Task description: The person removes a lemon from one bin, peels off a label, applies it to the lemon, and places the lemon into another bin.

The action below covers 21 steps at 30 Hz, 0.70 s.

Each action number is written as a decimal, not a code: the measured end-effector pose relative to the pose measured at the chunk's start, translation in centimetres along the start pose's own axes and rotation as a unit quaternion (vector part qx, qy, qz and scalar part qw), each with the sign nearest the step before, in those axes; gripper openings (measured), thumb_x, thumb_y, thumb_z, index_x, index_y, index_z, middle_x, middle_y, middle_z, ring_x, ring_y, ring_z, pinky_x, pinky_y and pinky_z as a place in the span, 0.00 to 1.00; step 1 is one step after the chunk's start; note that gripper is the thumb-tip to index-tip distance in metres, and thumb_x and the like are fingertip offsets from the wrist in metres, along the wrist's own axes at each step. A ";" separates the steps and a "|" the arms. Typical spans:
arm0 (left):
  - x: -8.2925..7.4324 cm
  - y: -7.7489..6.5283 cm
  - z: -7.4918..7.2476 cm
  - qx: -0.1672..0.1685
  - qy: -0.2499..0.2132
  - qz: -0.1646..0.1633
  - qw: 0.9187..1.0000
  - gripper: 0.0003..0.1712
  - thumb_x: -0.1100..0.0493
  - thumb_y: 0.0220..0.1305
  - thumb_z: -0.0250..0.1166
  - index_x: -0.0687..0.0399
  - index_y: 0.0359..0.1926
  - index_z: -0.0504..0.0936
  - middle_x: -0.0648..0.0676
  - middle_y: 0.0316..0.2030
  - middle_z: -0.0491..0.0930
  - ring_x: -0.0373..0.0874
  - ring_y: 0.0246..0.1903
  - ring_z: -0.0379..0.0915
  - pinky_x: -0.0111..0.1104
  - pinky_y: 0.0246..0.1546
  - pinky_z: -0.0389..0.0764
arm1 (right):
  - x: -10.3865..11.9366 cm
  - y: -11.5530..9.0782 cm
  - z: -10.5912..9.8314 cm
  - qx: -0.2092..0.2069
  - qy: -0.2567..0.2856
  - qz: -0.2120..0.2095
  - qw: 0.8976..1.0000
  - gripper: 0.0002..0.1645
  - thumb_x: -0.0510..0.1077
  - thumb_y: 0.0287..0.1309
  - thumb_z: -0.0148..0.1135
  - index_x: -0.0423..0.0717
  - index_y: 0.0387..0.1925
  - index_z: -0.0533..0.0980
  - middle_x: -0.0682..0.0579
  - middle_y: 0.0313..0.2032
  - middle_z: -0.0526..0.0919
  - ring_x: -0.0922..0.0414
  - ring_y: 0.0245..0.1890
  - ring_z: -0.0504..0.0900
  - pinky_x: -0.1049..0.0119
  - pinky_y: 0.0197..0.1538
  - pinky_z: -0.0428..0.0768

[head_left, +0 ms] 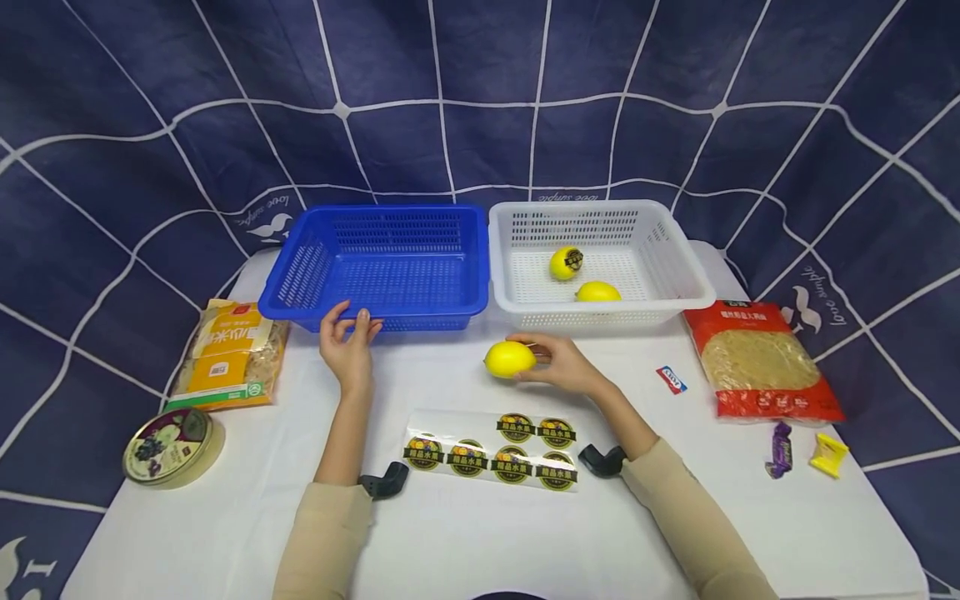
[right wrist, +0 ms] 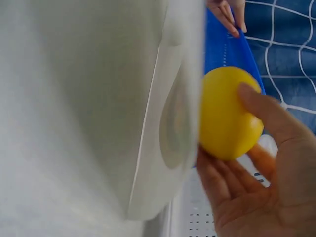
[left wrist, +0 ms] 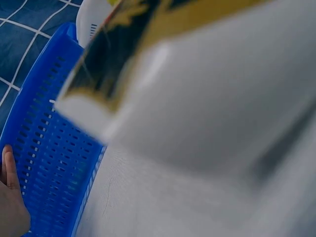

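My right hand (head_left: 558, 362) holds a yellow lemon (head_left: 508, 359) over the white tabletop, in front of the gap between two baskets. Thumb and fingers grip it from the right, as the right wrist view also shows, and no sticker shows on it. My left hand (head_left: 349, 346) has its fingertips right at the front rim of the blue basket (head_left: 375, 315), with nothing seen between them. Between my forearms lies a clear sheet of round fruit stickers (head_left: 487, 450), two spots in its upper row bare. The white basket (head_left: 600, 312) contains a stickered lemon (head_left: 564, 262) and another lemon (head_left: 597, 292).
To the left are a yellow food bag (head_left: 228, 354) and a round tin (head_left: 174, 446). At the right lie a red food bag (head_left: 761, 362), a small red-and-blue packet (head_left: 671, 380), a purple candy (head_left: 780, 450) and a yellow candy (head_left: 828, 455). Behind hangs a blue checked cloth (head_left: 480, 142).
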State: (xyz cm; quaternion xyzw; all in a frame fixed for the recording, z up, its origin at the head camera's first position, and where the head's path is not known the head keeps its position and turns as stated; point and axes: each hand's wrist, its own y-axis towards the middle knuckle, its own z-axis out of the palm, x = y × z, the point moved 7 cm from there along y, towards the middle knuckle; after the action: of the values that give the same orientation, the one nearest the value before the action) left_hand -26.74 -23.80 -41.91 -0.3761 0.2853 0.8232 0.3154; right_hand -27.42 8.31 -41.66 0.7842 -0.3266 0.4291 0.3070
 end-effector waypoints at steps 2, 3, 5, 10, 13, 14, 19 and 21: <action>0.1 0.0 0.0 -0.003 0.003 0.003 1.000 0.17 0.72 0.54 0.64 0.64 0.46 0.74 0.57 0.23 0.70 0.48 0.23 0.80 0.35 0.30 0.83 | -1.4 0.2 0.1 -0.002 -0.012 0.006 1.000 0.36 0.38 0.42 0.74 0.39 0.56 0.71 0.47 0.55 0.75 0.51 0.52 0.74 0.64 0.57 0.73; 0.2 0.0 -0.1 -0.005 0.003 0.005 1.000 0.17 0.72 0.54 0.64 0.64 0.46 0.74 0.56 0.23 0.70 0.47 0.22 0.80 0.35 0.29 0.83 | -2.1 0.2 0.1 -0.004 -0.017 0.009 1.000 0.36 0.40 0.42 0.74 0.41 0.56 0.72 0.48 0.55 0.75 0.53 0.52 0.74 0.66 0.57 0.72; 0.6 0.2 -0.3 -0.010 0.002 0.003 1.000 0.17 0.72 0.54 0.65 0.64 0.46 0.74 0.56 0.23 0.70 0.47 0.22 0.80 0.35 0.29 0.83 | -3.5 0.2 0.1 -0.008 -0.032 0.014 0.999 0.37 0.43 0.42 0.75 0.45 0.56 0.72 0.52 0.55 0.74 0.56 0.53 0.74 0.69 0.57 0.72; 1.0 0.3 -0.5 -0.013 -0.002 -0.007 1.000 0.18 0.72 0.54 0.64 0.64 0.47 0.73 0.57 0.24 0.71 0.48 0.23 0.80 0.35 0.30 0.83 | -3.9 0.2 0.0 -0.011 -0.083 0.013 0.996 0.38 0.46 0.43 0.74 0.46 0.58 0.71 0.50 0.56 0.74 0.54 0.55 0.73 0.63 0.59 0.70; 0.9 0.3 -0.5 -0.012 0.003 -0.007 1.000 0.19 0.72 0.55 0.64 0.65 0.48 0.73 0.57 0.24 0.71 0.48 0.23 0.80 0.36 0.30 0.83 | -3.8 0.2 0.1 -0.010 -0.099 0.008 0.995 0.38 0.47 0.44 0.74 0.47 0.58 0.70 0.51 0.56 0.74 0.54 0.55 0.73 0.62 0.60 0.70; 0.9 0.3 -0.5 -0.013 0.002 -0.007 1.000 0.19 0.72 0.55 0.64 0.65 0.48 0.73 0.57 0.24 0.71 0.48 0.23 0.80 0.36 0.30 0.83 | -3.8 0.2 0.1 -0.009 -0.101 0.006 0.995 0.38 0.47 0.44 0.73 0.47 0.58 0.70 0.51 0.56 0.74 0.54 0.54 0.73 0.62 0.60 0.70; 0.9 0.3 -0.5 -0.019 0.001 -0.012 1.000 0.20 0.71 0.54 0.65 0.67 0.48 0.72 0.57 0.24 0.71 0.48 0.22 0.80 0.35 0.30 0.83 | -3.6 0.2 0.1 -0.005 -0.111 0.005 0.994 0.37 0.49 0.43 0.74 0.48 0.56 0.71 0.54 0.54 0.75 0.57 0.52 0.74 0.64 0.59 0.70; 0.9 0.3 -0.4 -0.019 0.002 -0.013 1.000 0.20 0.71 0.53 0.66 0.67 0.48 0.72 0.57 0.24 0.70 0.48 0.22 0.80 0.35 0.30 0.83 | -3.5 0.2 0.2 0.000 -0.114 0.004 0.993 0.36 0.49 0.42 0.74 0.49 0.55 0.71 0.55 0.52 0.76 0.58 0.51 0.74 0.64 0.59 0.70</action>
State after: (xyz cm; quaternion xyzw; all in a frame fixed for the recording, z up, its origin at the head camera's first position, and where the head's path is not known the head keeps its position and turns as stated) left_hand -27.21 -23.99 -42.82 -0.3875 0.2652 0.8236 0.3181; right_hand -28.96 8.92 -44.81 0.8269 -0.3624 0.3381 0.2657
